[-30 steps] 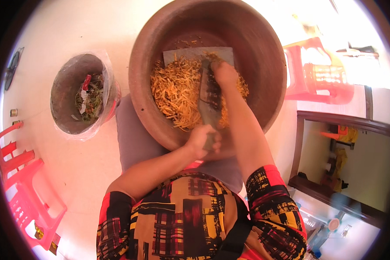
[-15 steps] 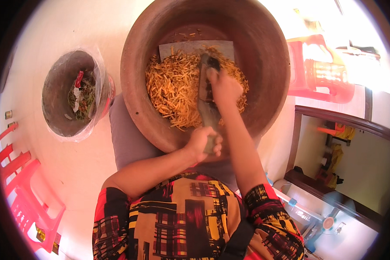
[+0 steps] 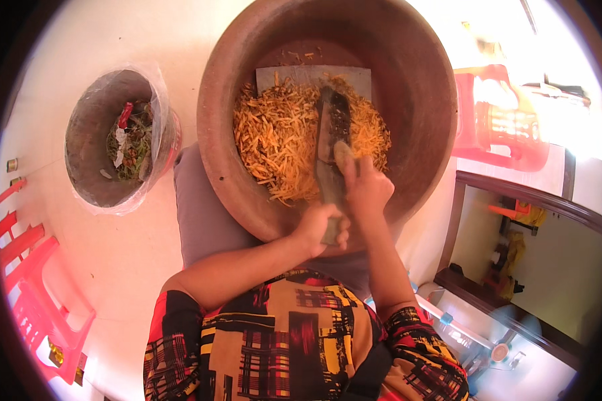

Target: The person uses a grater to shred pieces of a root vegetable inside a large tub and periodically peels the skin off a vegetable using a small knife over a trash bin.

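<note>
A wide brown clay basin (image 3: 215,120) holds a heap of orange-yellow shreds (image 3: 271,140). A grey board (image 3: 274,73) stands at the back of the heap. Over the shreds lies a long grater (image 3: 331,113), dark-bladed, with a greenish-grey body. My left hand (image 3: 321,230) is closed round its near end. My right hand (image 3: 368,184) is closed, its fingertips at the grater's middle on a small greenish-tan piece that I cannot make out clearly.
A grey bucket (image 3: 90,144) lined with plastic, holding plant scraps, stands to the left. Red plastic chairs (image 3: 47,274) are at the lower left, a pink stool (image 3: 502,120) at the right. A dark-framed mirror or pane (image 3: 542,254) and a pale blue fan (image 3: 495,341) are on the right.
My right hand has slid from the far end of the grater toward me, to about its middle. My left hand keeps its grip on the near end.
</note>
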The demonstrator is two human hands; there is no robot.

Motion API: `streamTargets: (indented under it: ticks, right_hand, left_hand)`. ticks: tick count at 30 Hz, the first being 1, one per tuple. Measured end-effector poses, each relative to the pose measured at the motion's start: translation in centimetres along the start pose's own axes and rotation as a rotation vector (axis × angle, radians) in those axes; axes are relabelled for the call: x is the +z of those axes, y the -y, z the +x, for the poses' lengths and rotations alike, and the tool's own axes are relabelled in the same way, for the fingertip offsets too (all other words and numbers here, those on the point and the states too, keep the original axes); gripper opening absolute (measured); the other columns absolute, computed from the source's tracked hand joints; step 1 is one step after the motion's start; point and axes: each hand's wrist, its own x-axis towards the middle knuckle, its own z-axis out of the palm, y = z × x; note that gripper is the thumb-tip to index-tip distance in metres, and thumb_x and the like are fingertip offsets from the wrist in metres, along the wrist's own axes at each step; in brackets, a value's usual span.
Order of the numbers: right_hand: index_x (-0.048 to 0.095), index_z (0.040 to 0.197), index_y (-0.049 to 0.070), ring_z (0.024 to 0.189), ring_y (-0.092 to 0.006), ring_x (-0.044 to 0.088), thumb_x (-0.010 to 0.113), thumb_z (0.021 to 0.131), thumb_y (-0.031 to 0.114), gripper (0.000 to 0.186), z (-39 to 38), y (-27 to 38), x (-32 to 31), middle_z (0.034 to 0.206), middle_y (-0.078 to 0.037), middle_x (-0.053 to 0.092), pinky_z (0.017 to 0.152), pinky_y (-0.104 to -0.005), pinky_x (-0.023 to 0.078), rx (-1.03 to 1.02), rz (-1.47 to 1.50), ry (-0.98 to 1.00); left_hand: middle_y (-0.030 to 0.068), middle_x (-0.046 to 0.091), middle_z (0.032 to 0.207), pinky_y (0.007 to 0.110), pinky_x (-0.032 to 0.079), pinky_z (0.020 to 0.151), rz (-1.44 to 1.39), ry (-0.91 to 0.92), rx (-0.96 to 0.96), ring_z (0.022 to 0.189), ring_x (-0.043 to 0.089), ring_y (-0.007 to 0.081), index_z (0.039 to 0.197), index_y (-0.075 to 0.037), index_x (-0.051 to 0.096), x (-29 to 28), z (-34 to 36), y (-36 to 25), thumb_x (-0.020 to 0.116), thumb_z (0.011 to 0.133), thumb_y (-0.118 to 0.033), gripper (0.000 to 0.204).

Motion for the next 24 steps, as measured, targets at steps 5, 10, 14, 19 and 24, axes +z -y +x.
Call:
streamTargets:
  ticks: [5, 10, 14, 19, 24]
  right_hand:
    - [0.062, 0.082, 0.006, 0.048, -0.0323, 0.06, 0.059, 0.083, 0.036, 0.03, 5.0, 0.7, 3.2, 0.057, -0.014, 0.06, 0.045, -0.0427, 0.046, 0.082, -0.049, -0.024]
    - [0.064, 0.083, 0.004, 0.078, -0.0356, 0.063, 0.054, 0.082, 0.046, 0.043, 13.6, 0.2, 8.2, 0.081, -0.02, 0.065, 0.068, -0.0458, 0.048, 0.168, 0.053, 0.18]
    - [0.065, 0.085, 0.005, 0.084, -0.0367, 0.062, 0.054, 0.08, 0.052, 0.049, 13.1, -0.4, 7.2, 0.086, -0.021, 0.065, 0.073, -0.0471, 0.046, 0.152, 0.122, 0.252]
    - [0.06, 0.075, 0.007, 0.06, -0.0346, 0.061, 0.057, 0.083, 0.045, 0.039, 2.4, -0.7, 0.7, 0.061, -0.015, 0.061, 0.054, -0.0448, 0.046, 0.095, 0.034, 0.095]
    - [0.06, 0.073, 0.009, 0.046, -0.0313, 0.058, 0.059, 0.084, 0.038, 0.031, -1.7, -0.2, -0.1, 0.052, -0.011, 0.057, 0.043, -0.0414, 0.044, 0.065, 0.001, -0.035]
  left_hand:
    - [0.0122, 0.052, 0.069, 0.041, 0.042, 0.045, 0.014, 0.036, -0.02, 0.05, 0.05, 0.0256, 0.094, -0.004, 0.046, 0.2, 0.2, -0.1, 0.042, 0.084, -0.012, 0.014]
    - [0.0117, 0.051, 0.067, 0.042, 0.044, 0.046, 0.026, 0.016, 0.013, 0.049, 0.05, 0.0247, 0.093, -0.004, 0.046, 0.0, 0.4, -0.2, 0.045, 0.083, -0.013, 0.013]
    - [0.0114, 0.052, 0.067, 0.043, 0.045, 0.045, 0.009, 0.057, 0.024, 0.049, 0.051, 0.0248, 0.099, -0.003, 0.047, -0.5, 0.4, -0.2, 0.045, 0.084, -0.013, 0.019]
    - [0.0118, 0.052, 0.07, 0.041, 0.044, 0.047, 0.031, 0.018, 0.013, 0.051, 0.05, 0.0248, 0.104, -0.003, 0.046, -0.3, 0.0, -0.1, 0.043, 0.084, -0.013, 0.023]
    - [0.0114, 0.051, 0.067, 0.042, 0.043, 0.044, 0.022, -0.028, 0.002, 0.047, 0.049, 0.0235, 0.091, -0.005, 0.043, 0.2, -0.1, 0.0, 0.046, 0.083, -0.013, 0.012]
